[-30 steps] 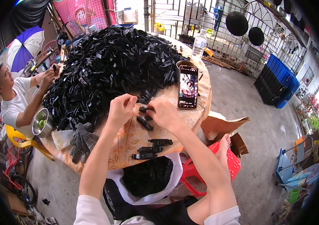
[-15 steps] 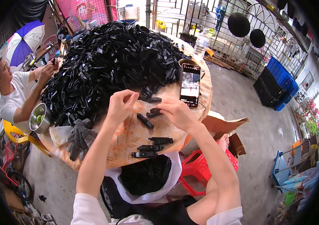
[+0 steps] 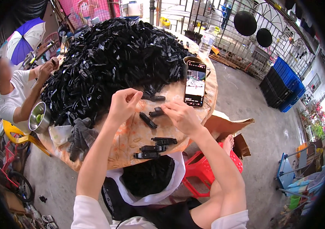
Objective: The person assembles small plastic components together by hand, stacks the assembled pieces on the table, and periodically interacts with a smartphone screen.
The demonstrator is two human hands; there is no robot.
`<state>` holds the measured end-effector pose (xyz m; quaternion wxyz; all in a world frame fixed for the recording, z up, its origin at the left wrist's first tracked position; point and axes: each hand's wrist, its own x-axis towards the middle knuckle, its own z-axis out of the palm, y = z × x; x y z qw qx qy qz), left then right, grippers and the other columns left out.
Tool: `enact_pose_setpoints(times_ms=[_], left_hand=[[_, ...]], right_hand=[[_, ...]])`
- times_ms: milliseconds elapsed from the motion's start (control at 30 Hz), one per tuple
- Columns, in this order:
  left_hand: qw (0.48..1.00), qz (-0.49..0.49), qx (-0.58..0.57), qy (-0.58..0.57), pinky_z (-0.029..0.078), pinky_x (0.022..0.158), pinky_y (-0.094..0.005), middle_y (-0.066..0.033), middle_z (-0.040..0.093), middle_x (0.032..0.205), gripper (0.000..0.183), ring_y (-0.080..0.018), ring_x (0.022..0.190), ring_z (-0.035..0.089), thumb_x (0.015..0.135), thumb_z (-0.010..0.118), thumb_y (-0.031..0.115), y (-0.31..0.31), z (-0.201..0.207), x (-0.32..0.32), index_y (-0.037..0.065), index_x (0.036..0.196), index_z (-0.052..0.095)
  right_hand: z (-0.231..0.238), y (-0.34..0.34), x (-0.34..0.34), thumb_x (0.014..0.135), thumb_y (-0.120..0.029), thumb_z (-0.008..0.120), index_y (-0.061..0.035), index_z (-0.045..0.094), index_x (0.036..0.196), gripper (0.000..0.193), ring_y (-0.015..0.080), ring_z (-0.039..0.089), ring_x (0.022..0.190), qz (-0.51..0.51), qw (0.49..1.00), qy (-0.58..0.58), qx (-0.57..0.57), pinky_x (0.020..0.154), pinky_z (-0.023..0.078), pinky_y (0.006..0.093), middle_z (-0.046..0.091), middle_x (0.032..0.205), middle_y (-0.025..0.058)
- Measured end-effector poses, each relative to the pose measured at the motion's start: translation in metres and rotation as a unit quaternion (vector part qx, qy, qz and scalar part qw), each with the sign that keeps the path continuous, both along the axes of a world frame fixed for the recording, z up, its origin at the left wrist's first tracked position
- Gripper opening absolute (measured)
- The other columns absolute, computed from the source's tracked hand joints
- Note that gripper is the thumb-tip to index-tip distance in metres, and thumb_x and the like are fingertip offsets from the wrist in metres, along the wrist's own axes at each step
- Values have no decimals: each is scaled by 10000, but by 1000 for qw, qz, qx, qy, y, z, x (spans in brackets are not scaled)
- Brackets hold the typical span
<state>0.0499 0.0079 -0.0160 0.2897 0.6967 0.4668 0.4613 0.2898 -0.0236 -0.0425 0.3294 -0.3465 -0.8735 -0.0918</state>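
My right hand (image 3: 182, 116) pinches the end of a small black plastic piece (image 3: 156, 112) just over the patterned tablecloth (image 3: 126, 143). To its left, my left hand (image 3: 125, 104) is closed with thumb and fingertips together; whatever they hold, if anything, is hidden. Another black piece (image 3: 157, 98) lies between the hands, and a longer black piece (image 3: 148, 120) rests slantwise below them. Nearer the table edge sit several black plastic parts (image 3: 153, 149) in a small group. Beyond my hands rises a large heap of black plastic pieces (image 3: 116, 57).
A phone (image 3: 195, 84) leans against a cup at the right, with a water bottle (image 3: 207, 40) behind. Grey gloves (image 3: 81, 137) and a metal bowl (image 3: 40, 117) are at the left. Below the edge hangs an open white bag (image 3: 177, 179) of black pieces. A co-worker (image 3: 13, 89) sits far left.
My right hand has shifted slightly, and its fingers stay on the black piece. My left hand stays nearly where it was, still closed. The picture on the phone differs.
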Motion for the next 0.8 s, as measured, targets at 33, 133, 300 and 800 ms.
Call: enact_pose_setpoints(times_ms=[33, 133, 300, 800], left_hand=[[1000, -3, -13, 1, 364, 521, -221, 47, 554, 657, 249, -26, 598, 455, 954, 643, 188, -1, 3, 0, -43, 864, 667], [1000, -5, -14, 0, 444, 563, -245, -39, 635, 647, 217, -71, 583, 542, 906, 685, 176, 4, -4, 1, -41, 897, 694], [1000, -1, -2, 10, 452, 568, -249, -46, 647, 666, 210, -82, 591, 553, 906, 683, 170, 6, -4, 0, -40, 907, 694], [994, -81, -34, -69, 458, 612, -220, -9, 646, 746, 104, -53, 667, 557, 892, 670, 52, 4, 4, -9, -34, 946, 691]], right_hand=[[1, -1, 0, 739, -23, 639, -38, 689, 1005, 271, 246, 632, 931, 2, 1000, 0, -2, 788, 533, 320, 664, 1006, 56], [4, -2, -2, 721, -22, 639, -38, 683, 1009, 292, 244, 628, 917, -9, 999, -35, -4, 771, 535, 316, 649, 1004, 51], [9, -3, -5, 750, -18, 601, -37, 672, 1008, 269, 239, 624, 876, -11, 999, -47, -13, 709, 542, 328, 634, 967, 52], [14, -6, -14, 830, -102, 582, -64, 686, 1042, 239, 236, 652, 886, -53, 995, -39, -76, 713, 547, 355, 662, 963, 37]])
